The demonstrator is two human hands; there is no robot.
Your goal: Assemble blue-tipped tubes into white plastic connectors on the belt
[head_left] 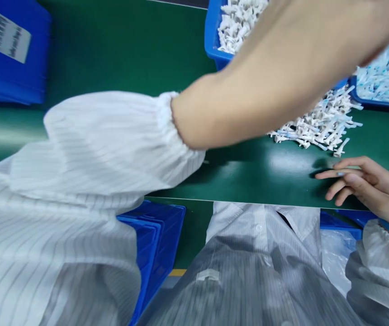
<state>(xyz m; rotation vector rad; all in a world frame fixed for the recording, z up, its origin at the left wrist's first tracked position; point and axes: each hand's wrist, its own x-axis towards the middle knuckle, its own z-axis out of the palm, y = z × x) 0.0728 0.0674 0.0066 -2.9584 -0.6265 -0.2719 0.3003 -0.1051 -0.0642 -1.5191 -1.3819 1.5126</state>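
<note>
A strip of green counter (235, 174) separates the near edge from the pile of white pieces (320, 120), whose long axes point many ways; the nearest piece (341, 148) slants, narrow end up-right. The right hand (367, 185) is beside it, fingers loosely bent; I cannot tell its grip. The left forearm (265, 86) crosses above, its hand outside the view, grip unknown.

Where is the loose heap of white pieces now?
In the head view, the heap lies on the green tabletop at right, partly hidden by the left forearm, beside the bin of pale-blue pieces and beyond the right hand.
</note>
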